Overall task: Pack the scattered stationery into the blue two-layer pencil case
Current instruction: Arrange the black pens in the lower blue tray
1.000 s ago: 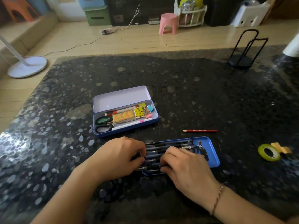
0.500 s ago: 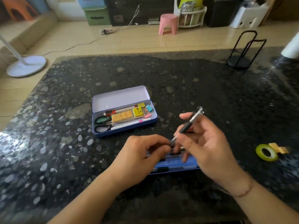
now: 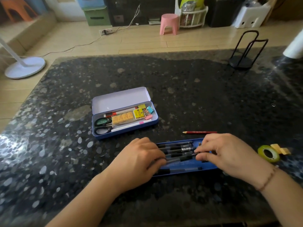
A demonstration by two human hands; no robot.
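Pens (image 3: 177, 150) lie lengthwise, left-right in the blue tray (image 3: 185, 170). Your right hand (image 3: 224, 151) pinches one pen's end; your left hand (image 3: 139, 159) curls over the opposite ends.

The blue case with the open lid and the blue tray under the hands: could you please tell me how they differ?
The blue case has a raised lid; the blue tray has none.
The case holds mixed stationery, including scissors; the tray holds black pens lying side by side.
The case stands untouched, farther back; the left hand and right hand are at the tray's pens.
Both are blue, shallow and oblong.
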